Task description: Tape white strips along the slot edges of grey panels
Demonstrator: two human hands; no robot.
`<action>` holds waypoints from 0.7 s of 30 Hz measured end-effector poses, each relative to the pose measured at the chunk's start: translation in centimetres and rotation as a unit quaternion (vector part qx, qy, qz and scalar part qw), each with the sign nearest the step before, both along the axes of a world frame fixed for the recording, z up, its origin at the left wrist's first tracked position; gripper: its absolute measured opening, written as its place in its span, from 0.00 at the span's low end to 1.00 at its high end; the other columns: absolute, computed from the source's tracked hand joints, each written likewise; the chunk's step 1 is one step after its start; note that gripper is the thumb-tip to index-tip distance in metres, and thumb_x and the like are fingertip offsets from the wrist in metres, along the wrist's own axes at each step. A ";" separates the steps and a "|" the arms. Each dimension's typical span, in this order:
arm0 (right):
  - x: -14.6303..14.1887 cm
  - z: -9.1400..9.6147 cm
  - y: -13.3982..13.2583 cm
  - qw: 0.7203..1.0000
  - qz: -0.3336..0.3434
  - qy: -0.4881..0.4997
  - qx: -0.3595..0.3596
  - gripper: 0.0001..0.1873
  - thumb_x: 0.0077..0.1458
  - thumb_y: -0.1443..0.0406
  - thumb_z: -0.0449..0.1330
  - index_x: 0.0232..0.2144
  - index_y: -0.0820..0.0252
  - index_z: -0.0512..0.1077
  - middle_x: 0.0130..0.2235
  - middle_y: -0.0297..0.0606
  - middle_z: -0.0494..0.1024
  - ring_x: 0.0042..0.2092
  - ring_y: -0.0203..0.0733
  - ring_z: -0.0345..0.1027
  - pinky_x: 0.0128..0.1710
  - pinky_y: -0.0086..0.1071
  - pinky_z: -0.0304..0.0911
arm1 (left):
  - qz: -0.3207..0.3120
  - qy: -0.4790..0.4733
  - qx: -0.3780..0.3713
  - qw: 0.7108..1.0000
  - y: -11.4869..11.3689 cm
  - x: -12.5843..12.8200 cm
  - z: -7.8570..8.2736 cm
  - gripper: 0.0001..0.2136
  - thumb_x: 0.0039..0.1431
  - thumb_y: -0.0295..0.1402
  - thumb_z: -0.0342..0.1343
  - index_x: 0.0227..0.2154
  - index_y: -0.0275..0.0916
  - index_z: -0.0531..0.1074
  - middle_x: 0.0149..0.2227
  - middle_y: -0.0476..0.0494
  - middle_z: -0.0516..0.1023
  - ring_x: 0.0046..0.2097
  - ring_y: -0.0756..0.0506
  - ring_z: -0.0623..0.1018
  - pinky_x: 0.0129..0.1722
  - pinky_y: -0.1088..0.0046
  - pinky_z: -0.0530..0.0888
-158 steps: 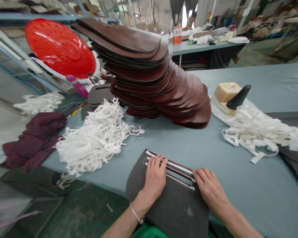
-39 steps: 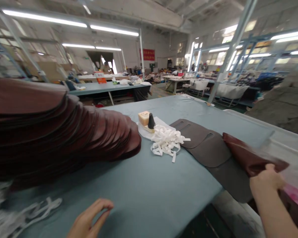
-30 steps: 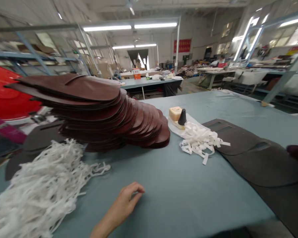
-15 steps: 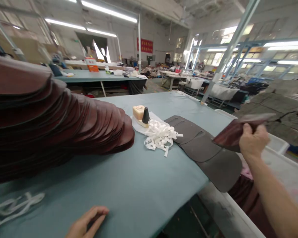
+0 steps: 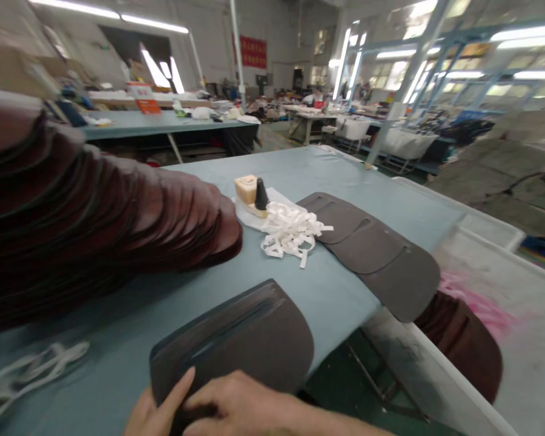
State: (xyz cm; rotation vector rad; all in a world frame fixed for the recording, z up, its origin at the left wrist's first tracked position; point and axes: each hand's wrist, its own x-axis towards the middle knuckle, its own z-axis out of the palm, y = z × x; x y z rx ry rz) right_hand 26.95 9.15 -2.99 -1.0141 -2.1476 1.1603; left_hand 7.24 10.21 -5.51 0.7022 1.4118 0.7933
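Note:
A dark grey leather-like panel (image 5: 254, 345) with one rounded end lies in front of me, a long dark stripe along its far side. At its near left corner, my left hand (image 5: 157, 406) grips it with the thumb on top. Beside it, my right hand (image 5: 236, 399) is closed at the panel's near edge with curled fingers; its fingertips are partly hidden. Similar grey panels (image 5: 390, 254) lie overlapped at the table's right edge, jutting past it. A tall fanned stack of dark red-brown panels (image 5: 172, 212) fills the left side.
White tape strips (image 5: 290, 230) are heaped mid-table by a yellowish block (image 5: 246, 189) and a black cone (image 5: 260, 195). More white strips (image 5: 31, 375) lie near left. Right of the blue-green table (image 5: 290, 166), a white bin (image 5: 527, 363) holds red-brown panels (image 5: 472, 345) and pink strips (image 5: 476, 303).
My right hand has swung from over the bin at right to the near table with the panel, whose grey face is now up. My left hand has closed on it. The view has tilted down.

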 end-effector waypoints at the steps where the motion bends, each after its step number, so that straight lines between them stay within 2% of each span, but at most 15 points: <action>1: 0.7 -0.2 0.5 1.000 -0.003 0.003 0.007 0.10 0.55 0.58 0.55 0.35 0.53 0.74 0.32 0.29 0.77 0.32 0.33 0.67 0.31 0.25 0.58 | 0.026 0.009 -0.009 1.000 -0.4 -0.9 0.0 0.19 0.44 0.39 0.65 0.41 0.40 0.75 0.40 0.41 0.80 0.47 0.34 0.77 0.43 0.60 0.76; 2: 1.8 -0.4 1.4 0.998 -0.052 -0.008 0.021 0.11 0.57 0.61 0.52 0.34 0.55 0.74 0.34 0.32 0.77 0.34 0.34 0.67 0.34 0.26 0.59 | 0.053 0.011 -0.013 0.998 -0.8 -1.6 0.1 0.20 0.44 0.39 0.65 0.41 0.39 0.75 0.39 0.41 0.80 0.45 0.34 0.78 0.42 0.60 0.76; 3: 3.1 -0.7 2.6 0.988 -0.142 -0.042 0.051 0.12 0.58 0.63 0.50 0.34 0.56 0.74 0.34 0.34 0.77 0.37 0.36 0.67 0.38 0.29 0.59 | 0.071 0.007 -0.014 0.997 -1.2 -2.1 0.3 0.21 0.45 0.39 0.65 0.43 0.38 0.74 0.39 0.40 0.80 0.43 0.35 0.78 0.41 0.60 0.76; 5: 5.5 -1.6 5.3 0.940 -0.289 -0.135 0.117 0.13 0.58 0.63 0.50 0.38 0.60 0.73 0.40 0.43 0.75 0.43 0.43 0.64 0.45 0.37 0.58 | 0.088 -0.010 -0.002 0.996 -1.8 -2.6 0.6 0.22 0.45 0.38 0.65 0.44 0.35 0.73 0.40 0.39 0.80 0.41 0.37 0.79 0.41 0.62 0.76; 6: 6.4 -2.2 6.6 0.917 -0.323 -0.185 0.141 0.14 0.56 0.60 0.53 0.40 0.62 0.72 0.43 0.47 0.73 0.45 0.47 0.63 0.46 0.41 0.57 | 0.089 -0.017 0.011 0.996 -1.9 -2.6 0.8 0.22 0.45 0.38 0.65 0.44 0.35 0.73 0.41 0.38 0.80 0.41 0.37 0.79 0.42 0.63 0.75; 9: 7.3 -3.7 8.5 0.879 -0.327 -0.297 0.181 0.24 0.53 0.55 0.57 0.47 0.66 0.68 0.47 0.54 0.69 0.48 0.54 0.60 0.44 0.43 0.58 | 0.097 -0.034 0.056 0.993 -1.9 -2.5 1.4 0.23 0.46 0.39 0.64 0.46 0.35 0.72 0.44 0.38 0.79 0.41 0.39 0.79 0.43 0.65 0.74; 13: 7.0 -4.4 7.9 0.865 -0.315 -0.352 0.170 0.31 0.53 0.51 0.56 0.51 0.69 0.63 0.44 0.54 0.69 0.46 0.53 0.63 0.41 0.40 0.59 | 0.117 -0.089 0.070 0.987 -1.8 -2.3 1.6 0.23 0.49 0.39 0.62 0.48 0.36 0.70 0.45 0.37 0.78 0.41 0.40 0.79 0.43 0.65 0.74; 16: 7.3 -4.4 7.5 0.877 -0.314 -0.346 0.115 0.30 0.52 0.50 0.57 0.48 0.67 0.64 0.41 0.49 0.72 0.44 0.50 0.65 0.40 0.38 0.59 | 0.122 -0.113 0.052 0.985 -2.1 -2.6 1.2 0.23 0.50 0.38 0.62 0.49 0.35 0.69 0.44 0.36 0.78 0.40 0.40 0.79 0.42 0.65 0.75; 19: 7.9 -3.9 7.3 0.893 -0.302 -0.329 0.053 0.20 0.48 0.52 0.61 0.36 0.62 0.69 0.36 0.43 0.73 0.41 0.50 0.65 0.38 0.38 0.59 | 0.126 -0.127 0.038 0.983 -2.6 -3.0 0.9 0.24 0.50 0.37 0.62 0.50 0.36 0.68 0.45 0.36 0.78 0.41 0.39 0.79 0.42 0.64 0.75; 21: 8.1 -3.1 7.1 0.911 -0.297 -0.284 0.019 0.16 0.46 0.54 0.62 0.30 0.61 0.69 0.34 0.42 0.73 0.40 0.50 0.65 0.38 0.40 0.59 | 0.129 -0.136 0.026 0.982 -2.9 -3.2 0.9 0.24 0.50 0.37 0.62 0.51 0.36 0.68 0.45 0.36 0.78 0.41 0.39 0.79 0.41 0.64 0.76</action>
